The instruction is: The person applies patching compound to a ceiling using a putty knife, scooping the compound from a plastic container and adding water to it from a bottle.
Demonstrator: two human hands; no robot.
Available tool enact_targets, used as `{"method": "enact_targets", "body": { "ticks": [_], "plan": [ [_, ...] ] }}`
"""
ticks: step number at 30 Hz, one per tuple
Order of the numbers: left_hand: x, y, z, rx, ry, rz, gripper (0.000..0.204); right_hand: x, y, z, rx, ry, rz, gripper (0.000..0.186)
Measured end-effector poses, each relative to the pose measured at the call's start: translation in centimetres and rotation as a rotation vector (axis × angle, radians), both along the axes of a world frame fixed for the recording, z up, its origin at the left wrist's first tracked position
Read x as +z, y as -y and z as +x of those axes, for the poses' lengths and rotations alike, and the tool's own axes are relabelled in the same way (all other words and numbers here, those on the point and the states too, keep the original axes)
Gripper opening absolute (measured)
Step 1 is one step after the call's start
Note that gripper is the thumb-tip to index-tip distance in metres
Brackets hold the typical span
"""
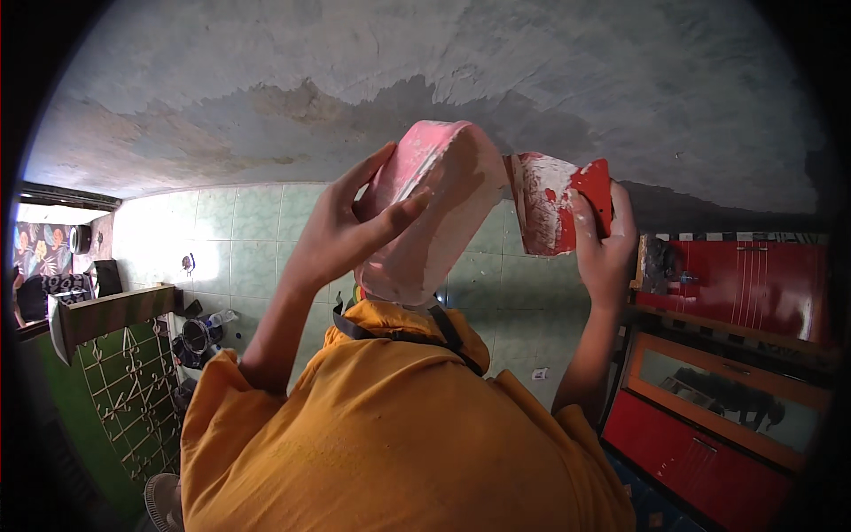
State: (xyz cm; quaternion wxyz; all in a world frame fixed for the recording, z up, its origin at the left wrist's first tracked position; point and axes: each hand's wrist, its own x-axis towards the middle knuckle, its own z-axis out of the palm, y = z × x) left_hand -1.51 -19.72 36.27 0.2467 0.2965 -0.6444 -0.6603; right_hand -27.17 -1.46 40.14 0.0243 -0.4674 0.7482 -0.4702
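My left hand (341, 235) grips a pink plastic tub (409, 158), thumb over its near rim and fingers behind its outer side. The tub is tilted, its opening turned toward the right, and pale pinkish paste coats its inside. In my right hand (607, 253) is a red putty scraper (596, 184), held between thumb and fingers. White paste is smeared across the scraper's face. Its left edge is close to the tub's right rim; whether they touch I cannot tell.
Ahead rises a rough grey plastered wall (550, 62) with darker, damp-looking patches. Green tiles (257, 213) lie below it. At the right stands a red cabinet (700, 452) with a glass front. A metal lattice (128, 381) and a fan (162, 501) are at the left.
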Motion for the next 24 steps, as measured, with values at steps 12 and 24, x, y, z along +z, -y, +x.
{"method": "enact_targets", "body": {
  "ticks": [12,24],
  "plan": [
    [1.0,5.8,-0.3,-0.219,0.198,-0.106,0.102,0.9,3.4,2.3,0.041,-0.158,0.297,0.027],
    [-1.4,9.4,-4.2,-0.421,0.498,-0.373,0.085,-8.1,3.2,1.5,0.071,0.175,0.354,0.025]
  ]
}}
